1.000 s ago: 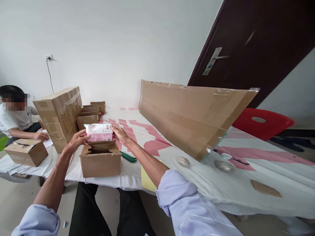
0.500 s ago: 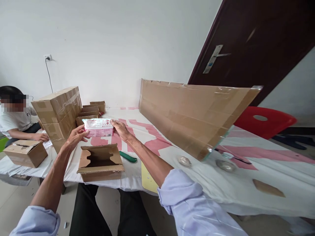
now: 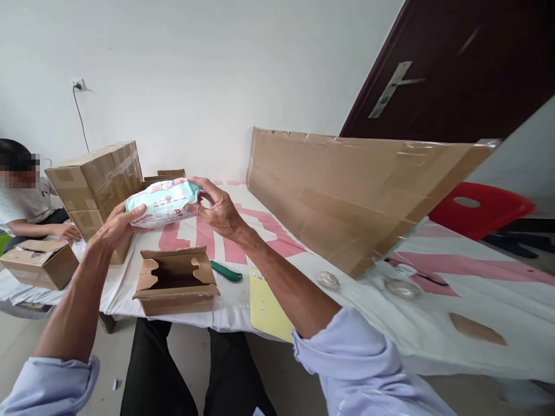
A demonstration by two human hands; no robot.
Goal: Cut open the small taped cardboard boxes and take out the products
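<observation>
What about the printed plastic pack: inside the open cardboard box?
No, the left hand and right hand hold the printed plastic pack outside the open cardboard box.

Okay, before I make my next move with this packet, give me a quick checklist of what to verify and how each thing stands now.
1. Both hands on the packet: ok. The left hand grips one end, the right hand the other.
2. Packet clear of the open box: ok, it is held up above and behind it.
3. Box mouth uncovered: ok, the top is open.
4. Box contents: cannot tell, the inside is dark.
5. Green object out of the box: ok, it lies beside it, on the right.
6. Co-worker's hand away from the packet: ok, it is farther left.
</observation>
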